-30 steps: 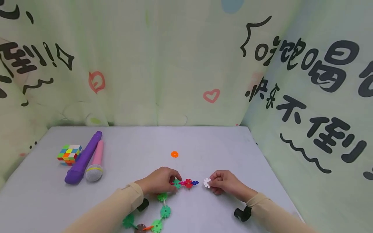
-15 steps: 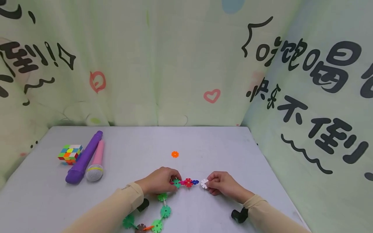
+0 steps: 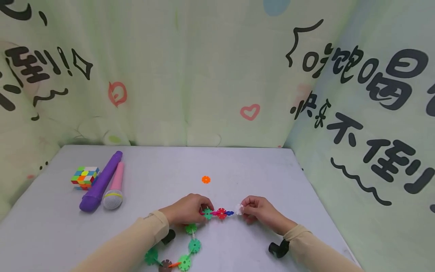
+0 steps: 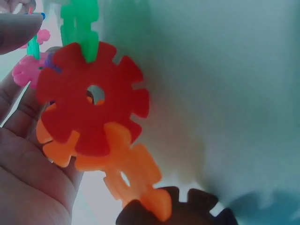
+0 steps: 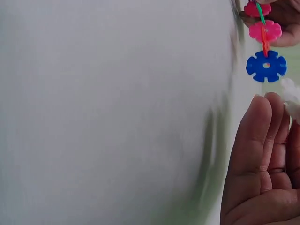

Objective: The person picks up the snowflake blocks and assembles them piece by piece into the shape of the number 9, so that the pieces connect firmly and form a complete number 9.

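Note:
My left hand (image 3: 188,209) grips a chain of interlocking snowflake discs near its far end. Beyond its fingers a green disc (image 3: 207,214), a red disc (image 3: 221,213) and, at the tip, a blue disc (image 3: 229,213) extend rightward. Between thumb and fingers, my right hand (image 3: 263,213) pinches a white snowflake disc (image 3: 239,209) just right of the blue one, seemingly with a slight gap. The right wrist view has that blue disc (image 5: 266,66) face-on, with the white disc (image 5: 291,97) blurred below it. Large in the left wrist view are a red disc (image 4: 115,101) and an orange disc (image 4: 131,171).
The chain curves toward the front through several green discs (image 3: 195,246) and a brown disc (image 3: 165,266); the left forearm hides part. A loose orange disc (image 3: 205,179) lies farther back. At left are a puzzle cube (image 3: 85,177), a purple stick-like object (image 3: 101,183) and a pink toy microphone (image 3: 114,187).
My right hand has brought the white disc leftward, close to the blue tip, and the disc's angle has changed slightly. The left hand keeps its grip. The head view has shifted a little.

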### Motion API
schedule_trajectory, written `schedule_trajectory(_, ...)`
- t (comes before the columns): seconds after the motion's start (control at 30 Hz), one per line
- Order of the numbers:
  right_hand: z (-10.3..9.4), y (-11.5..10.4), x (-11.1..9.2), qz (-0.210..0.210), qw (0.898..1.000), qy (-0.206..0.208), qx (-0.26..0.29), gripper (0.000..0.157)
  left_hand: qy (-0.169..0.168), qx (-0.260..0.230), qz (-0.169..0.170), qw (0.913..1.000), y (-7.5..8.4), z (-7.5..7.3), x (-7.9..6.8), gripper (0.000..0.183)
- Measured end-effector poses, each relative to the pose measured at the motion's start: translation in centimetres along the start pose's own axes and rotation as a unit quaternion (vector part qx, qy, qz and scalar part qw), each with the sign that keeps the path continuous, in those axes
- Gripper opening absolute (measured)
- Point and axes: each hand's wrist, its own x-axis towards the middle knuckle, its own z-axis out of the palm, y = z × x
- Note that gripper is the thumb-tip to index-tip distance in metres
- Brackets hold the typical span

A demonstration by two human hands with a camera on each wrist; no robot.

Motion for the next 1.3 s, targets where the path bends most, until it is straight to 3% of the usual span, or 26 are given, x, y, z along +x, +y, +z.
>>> schedule_trajectory(0.2, 0.58, 0.00, 0.30, 0.005, 1.000, -0.020, 0.021, 0.019, -0.013, -0.015, 0.005, 0.9998, 0.21, -0.30, 0.00, 0.023)
schedule_trajectory(0.43, 0.61, -0.09, 0.53, -0.002, 0.999, -0.013, 0.029, 0.018, -0.028, -0.055, -0.021, 0.9979, 0.51, -0.72, 0.02, 0.025)
schedule_trajectory(0.57, 0.48, 0.04, 0.52, -0.009, 1.000, 0.004, 0.012, 0.019, -0.024, -0.025, -0.005, 0.9994, 0.24, -0.72, 0.30, 0.017)
schedule_trajectory(0.77, 0.64, 0.18, 0.52, -0.018, 1.000, 0.004, -0.005, 0.021, -0.011, 0.014, 0.012, 0.9998, -0.23, -0.54, 0.56, 0.019)
schedule_trajectory(1.3, 0.94, 0.25, 0.79, -0.010, 1.000, 0.011, 0.009, 0.020, 0.004, 0.009, -0.003, 0.9999, 0.28, -0.36, 0.21, 0.009)
